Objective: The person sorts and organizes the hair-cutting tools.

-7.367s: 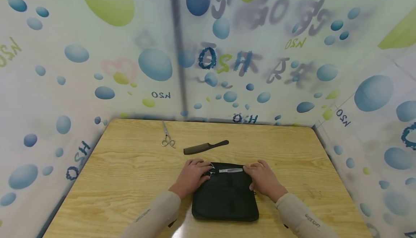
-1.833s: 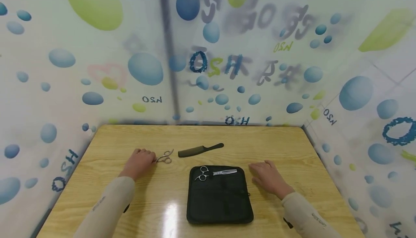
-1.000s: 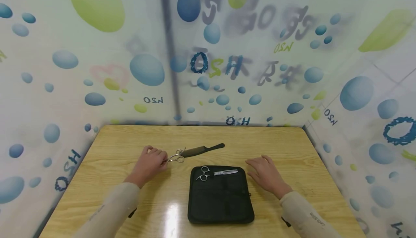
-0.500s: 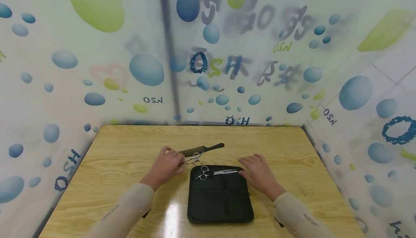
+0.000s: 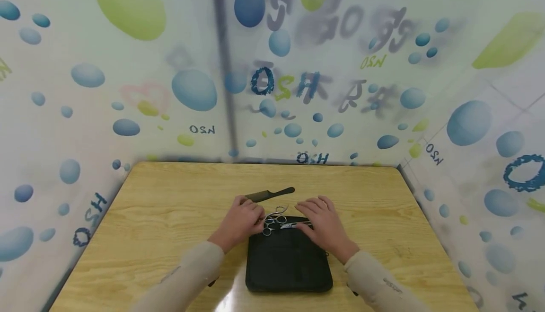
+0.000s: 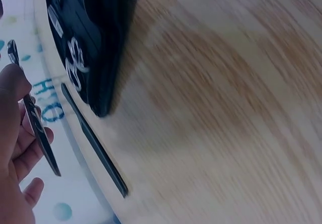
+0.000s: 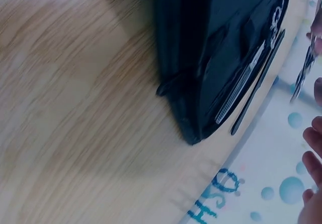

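My left hand (image 5: 241, 221) pinches a pair of hairdressing scissors (image 6: 40, 131) by the blade end, above the left part of the black case (image 5: 289, 267). The finger rings point toward my right hand (image 5: 325, 224), whose fingers are extended near them over the upper right part of the case. In the right wrist view, its fingers are apart from the scissors. A second pair of scissors, thinning shears with a toothed blade (image 7: 240, 89), lies on the case near its far edge, partly hidden in the head view.
A dark comb (image 5: 278, 192) lies on the wooden table (image 5: 170, 193) behind the case. Its toothed end is partly behind my left hand. A patterned wall (image 5: 362, 127) stands along the table's back edge.
My left hand first took the scissors from the far left of the table, then carried them rightward to over the case. My right hand has moved left, toward them.
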`<state>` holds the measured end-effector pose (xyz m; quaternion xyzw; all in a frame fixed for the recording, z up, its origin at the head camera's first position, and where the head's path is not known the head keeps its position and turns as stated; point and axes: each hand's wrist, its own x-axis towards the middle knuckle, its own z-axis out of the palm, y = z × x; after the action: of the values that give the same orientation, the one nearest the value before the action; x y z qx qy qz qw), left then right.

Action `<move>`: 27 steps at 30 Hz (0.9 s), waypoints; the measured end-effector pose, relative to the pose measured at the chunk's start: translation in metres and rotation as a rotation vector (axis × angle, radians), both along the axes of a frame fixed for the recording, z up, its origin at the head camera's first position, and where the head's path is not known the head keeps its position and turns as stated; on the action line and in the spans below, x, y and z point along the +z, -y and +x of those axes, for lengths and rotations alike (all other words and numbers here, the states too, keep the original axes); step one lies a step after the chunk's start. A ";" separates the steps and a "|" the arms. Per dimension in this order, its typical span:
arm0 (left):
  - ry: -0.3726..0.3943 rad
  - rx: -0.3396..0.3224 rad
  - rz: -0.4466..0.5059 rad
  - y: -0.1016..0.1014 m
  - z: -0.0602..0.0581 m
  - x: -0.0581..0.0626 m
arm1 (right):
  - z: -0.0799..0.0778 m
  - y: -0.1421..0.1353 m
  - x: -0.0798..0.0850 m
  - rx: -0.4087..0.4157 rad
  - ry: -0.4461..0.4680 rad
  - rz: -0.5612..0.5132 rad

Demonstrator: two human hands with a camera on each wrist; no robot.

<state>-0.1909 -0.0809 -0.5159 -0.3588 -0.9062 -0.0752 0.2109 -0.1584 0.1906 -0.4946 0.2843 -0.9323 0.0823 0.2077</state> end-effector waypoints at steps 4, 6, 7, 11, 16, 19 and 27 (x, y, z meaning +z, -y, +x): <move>0.021 0.008 -0.010 -0.011 0.003 0.002 | -0.001 0.009 -0.003 0.031 0.010 -0.006; 0.020 0.010 -0.012 -0.016 0.004 0.003 | -0.001 0.012 -0.005 0.042 0.018 -0.003; 0.017 0.012 -0.013 -0.018 0.005 0.003 | -0.002 0.014 -0.005 0.049 0.021 -0.005; 0.006 0.009 -0.037 -0.027 0.008 0.003 | -0.002 0.020 -0.008 0.050 0.015 0.010; -0.014 0.006 -0.038 -0.035 0.010 0.003 | -0.002 0.024 -0.009 0.043 -0.005 0.026; -0.043 0.002 -0.031 -0.038 0.011 0.003 | -0.002 0.025 -0.009 0.030 -0.011 0.048; -0.020 0.046 -0.121 -0.043 0.015 0.006 | -0.002 0.027 -0.012 -0.039 0.027 0.085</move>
<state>-0.1761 -0.0381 -0.5099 -0.3505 -0.9150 -0.0116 0.1995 -0.1603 0.1633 -0.5063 0.2737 -0.9430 0.0423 0.1845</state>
